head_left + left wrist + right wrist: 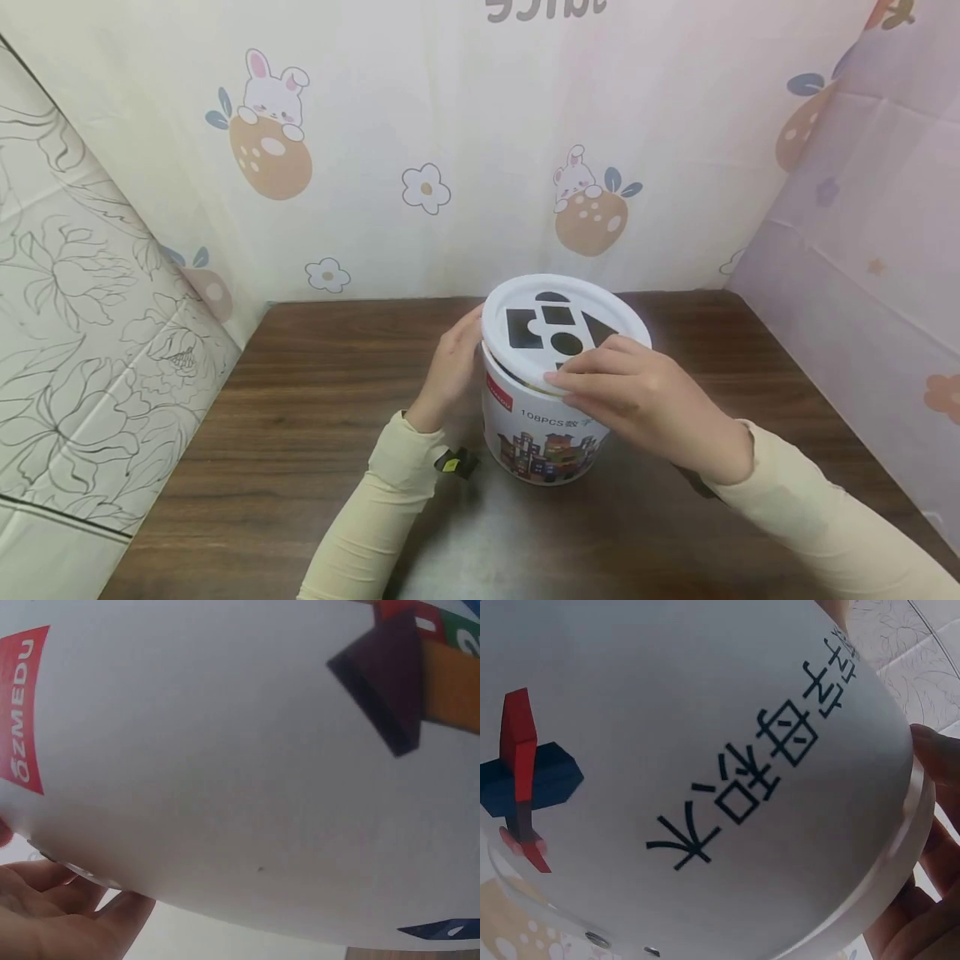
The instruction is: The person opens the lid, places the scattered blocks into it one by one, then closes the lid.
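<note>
A white round bucket (540, 454) with printed coloured buildings stands on the table. Its white lid (495, 346) has shaped cutouts and sits tilted, with a narrow gap at the front edge. My right hand (637, 396) pinches the lid's front right rim; its fingers (937, 761) show along the rim in the right wrist view. On the opposite side, my left hand (448, 371) grips the lid's left edge, its fingertips hidden in the head view. Bent fingers of this hand (64, 907) appear beside the bucket's edge in the left wrist view.
The dark wooden tabletop (322, 442) spreads around the bucket. A curtain with rabbits and fruit (487, 108) hangs close behind it. More sheets (885, 250) bound the table at the right, and a flower-line panel (82, 333) at the left.
</note>
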Motion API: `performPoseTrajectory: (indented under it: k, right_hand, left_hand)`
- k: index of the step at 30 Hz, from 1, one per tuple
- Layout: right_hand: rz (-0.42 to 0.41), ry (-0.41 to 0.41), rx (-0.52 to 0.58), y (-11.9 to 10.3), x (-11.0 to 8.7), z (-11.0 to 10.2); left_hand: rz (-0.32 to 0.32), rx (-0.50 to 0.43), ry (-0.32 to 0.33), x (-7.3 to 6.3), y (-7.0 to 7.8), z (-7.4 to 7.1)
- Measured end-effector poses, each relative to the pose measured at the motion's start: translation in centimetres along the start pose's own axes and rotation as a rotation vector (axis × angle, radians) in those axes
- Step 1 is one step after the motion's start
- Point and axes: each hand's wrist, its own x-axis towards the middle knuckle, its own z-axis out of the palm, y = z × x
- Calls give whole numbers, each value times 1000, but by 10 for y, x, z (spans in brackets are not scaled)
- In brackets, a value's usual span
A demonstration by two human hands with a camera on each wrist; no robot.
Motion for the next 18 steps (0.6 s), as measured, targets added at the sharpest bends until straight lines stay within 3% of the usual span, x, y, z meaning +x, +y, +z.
performPoseTrajectory:
  k: [4,10,18]
  right_hand:
    - [8,-2,1,-1,-1,1]
    - [-37,42,-13,0,0,3]
    - [-13,19,9,-1,-4,6]
  left_hand:
    - [6,26,-2,1,0,-2]
    - [17,-17,-10,1,0,-3]
    - [15,-30,-5,1,0,-3]
